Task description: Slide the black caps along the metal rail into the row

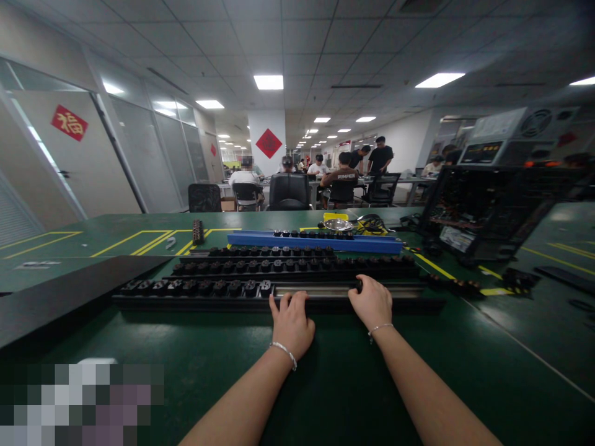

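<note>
A long black channel (195, 303) lies across the table in front of me, with several round black socket modules (235, 287) seated in a row along its left part. To the right of that row its silvery inner track (320, 290) is bare. My left hand (294, 325) rests at the channel's front wall, fingers apart, the index fingertip close to the last module in the row. Farther right, my right hand (373, 305) is closed over the channel with a small black piece (359, 285) at its fingertips, probably a socket module, mostly hidden by the fingers.
Behind lie another filled black channel (297, 266) and a blue channel (316, 241). A short stack of modules (198, 231) stands back left. A dark panel (69, 291) lies left, an open computer case (488, 210) stands right, and a metal dish (335, 225) sits behind. People sit beyond.
</note>
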Available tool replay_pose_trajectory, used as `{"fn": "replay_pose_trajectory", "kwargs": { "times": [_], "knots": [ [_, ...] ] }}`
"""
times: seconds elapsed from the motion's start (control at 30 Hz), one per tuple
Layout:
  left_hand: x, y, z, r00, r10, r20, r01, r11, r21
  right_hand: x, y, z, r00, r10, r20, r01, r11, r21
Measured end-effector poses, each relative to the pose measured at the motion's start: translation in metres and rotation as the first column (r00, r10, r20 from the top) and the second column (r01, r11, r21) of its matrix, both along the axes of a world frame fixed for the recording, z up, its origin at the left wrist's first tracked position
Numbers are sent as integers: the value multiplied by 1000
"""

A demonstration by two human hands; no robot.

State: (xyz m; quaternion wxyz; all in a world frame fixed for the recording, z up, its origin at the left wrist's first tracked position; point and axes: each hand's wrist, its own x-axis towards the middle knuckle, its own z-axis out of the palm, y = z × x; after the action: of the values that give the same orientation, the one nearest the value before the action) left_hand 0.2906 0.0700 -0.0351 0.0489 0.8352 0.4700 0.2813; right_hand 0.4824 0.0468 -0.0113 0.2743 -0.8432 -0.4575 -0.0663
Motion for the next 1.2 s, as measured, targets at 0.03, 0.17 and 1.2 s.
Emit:
{"fn": "replay_pose_trajectory", "kwargs": {
  "times": [0.03,0.17,1.2],
  "knots": [
    [0,0,-1,1000,-3,8,3,1000,3,0,0,0,1000,-5,6,5,1000,2],
    [0,1,-3,999,-18,38,17,1000,18,2,1,-1,1000,-15,7,15,1000,-8],
    [0,-1,2,1000,8,-6,-8,1000,-20,11,-1,-5,998,-60,18,60,998,10]
  ]
}}
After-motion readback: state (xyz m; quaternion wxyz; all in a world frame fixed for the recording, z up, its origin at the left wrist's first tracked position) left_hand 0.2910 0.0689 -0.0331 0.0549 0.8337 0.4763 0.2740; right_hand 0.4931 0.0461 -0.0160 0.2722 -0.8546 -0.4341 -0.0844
